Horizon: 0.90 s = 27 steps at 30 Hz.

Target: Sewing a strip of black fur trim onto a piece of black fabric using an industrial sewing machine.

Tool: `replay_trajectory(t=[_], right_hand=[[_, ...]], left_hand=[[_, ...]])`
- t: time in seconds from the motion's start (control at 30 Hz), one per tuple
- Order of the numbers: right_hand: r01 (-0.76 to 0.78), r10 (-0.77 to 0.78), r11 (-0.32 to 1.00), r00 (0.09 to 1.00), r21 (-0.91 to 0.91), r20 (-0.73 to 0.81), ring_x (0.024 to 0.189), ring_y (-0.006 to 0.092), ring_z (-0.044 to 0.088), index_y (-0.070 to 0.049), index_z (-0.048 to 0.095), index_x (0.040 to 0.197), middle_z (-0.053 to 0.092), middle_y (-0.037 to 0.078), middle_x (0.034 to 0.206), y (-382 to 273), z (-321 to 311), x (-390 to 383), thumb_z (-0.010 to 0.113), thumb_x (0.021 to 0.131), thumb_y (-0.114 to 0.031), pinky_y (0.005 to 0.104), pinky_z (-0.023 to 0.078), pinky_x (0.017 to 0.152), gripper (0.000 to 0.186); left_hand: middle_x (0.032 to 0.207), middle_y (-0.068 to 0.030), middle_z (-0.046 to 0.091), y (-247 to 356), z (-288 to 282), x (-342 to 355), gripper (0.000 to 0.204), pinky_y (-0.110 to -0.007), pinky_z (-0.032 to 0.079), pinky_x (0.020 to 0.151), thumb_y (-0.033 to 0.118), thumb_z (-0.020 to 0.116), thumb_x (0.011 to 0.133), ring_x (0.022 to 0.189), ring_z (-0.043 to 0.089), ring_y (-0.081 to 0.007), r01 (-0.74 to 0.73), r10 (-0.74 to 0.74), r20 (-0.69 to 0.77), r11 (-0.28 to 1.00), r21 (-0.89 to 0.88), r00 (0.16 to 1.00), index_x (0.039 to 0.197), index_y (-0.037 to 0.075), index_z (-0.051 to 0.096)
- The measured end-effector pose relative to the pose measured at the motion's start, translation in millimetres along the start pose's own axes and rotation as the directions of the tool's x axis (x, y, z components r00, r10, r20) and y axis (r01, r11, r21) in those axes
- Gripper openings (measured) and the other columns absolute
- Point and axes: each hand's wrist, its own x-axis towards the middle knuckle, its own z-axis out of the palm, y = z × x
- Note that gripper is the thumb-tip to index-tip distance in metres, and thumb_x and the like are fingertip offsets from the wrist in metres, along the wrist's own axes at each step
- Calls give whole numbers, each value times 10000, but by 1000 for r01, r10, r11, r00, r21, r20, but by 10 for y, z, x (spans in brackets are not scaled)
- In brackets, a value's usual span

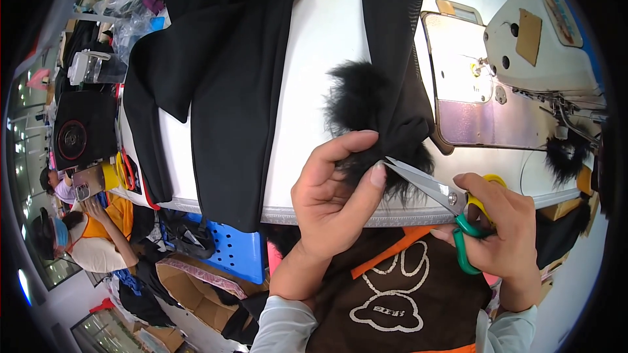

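A black garment piece [392, 13] runs down the white table to a cuff with black fur trim [356, 95]. My left hand [333, 196] is closed on that cuff, thumb and index finger pinching at the dark fabric beside the fur. My right hand [500, 235] grips scissors [425, 183] with yellow and green handles; the blade tips lie at the cuff, just by my left thumb.
A sewing machine [530, 59] sits right, with more black fur [562, 163] near it. Black fabric [222, 91] drapes over the table [307, 33] at left. A blue crate [232, 252], cardboard box [193, 294] and co-worker [98, 232] are beyond the lower-left edge.
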Motion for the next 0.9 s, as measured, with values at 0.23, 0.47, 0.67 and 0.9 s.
replay_trajectory(t=[0.23, 0.47, 0.67, 0.9], right_hand=[[-2, 3, 1000, 1000, -30, 28, 560, 177, 603, -10, 684, 1124, 654, 86, 768, -3, -29, 18, 943, 605, -221, 285, 474, 535, 618], [5, -3, 999, 1000, -46, 26, 558, 186, 607, -3, 688, 1120, 663, 95, 770, -33, -61, 33, 939, 613, -216, 285, 484, 541, 605], [25, -22, 996, 999, -87, 36, 558, 191, 614, -9, 695, 1136, 660, 96, 762, -36, -98, 57, 941, 616, -218, 290, 490, 543, 612], [73, -71, 991, 997, -113, 28, 553, 194, 615, -18, 690, 1125, 653, 90, 751, -20, -80, 76, 942, 621, -245, 296, 488, 534, 608]], left_hand=[[1258, -144, 639, 5, 9, -4, 424, -242, 502, 968, -139, 609, 951, 1119, 628, -127, 18, -18, -14, 1000, 21, 1000, 1363, -118, 514], [1256, -141, 641, 4, 3, -10, 426, -238, 496, 971, -140, 612, 950, 1114, 628, -121, 1, -1, 0, 1000, 30, 1000, 1363, -122, 514], [1234, -131, 654, 17, 29, 0, 423, -227, 488, 959, -134, 622, 949, 1095, 626, -108, -3, 5, -23, 997, 82, 1000, 1361, -120, 524], [1228, -129, 661, 39, 24, -3, 417, -220, 487, 948, -114, 625, 957, 1091, 626, -104, 28, -26, -26, 997, 70, 999, 1363, -119, 527]])
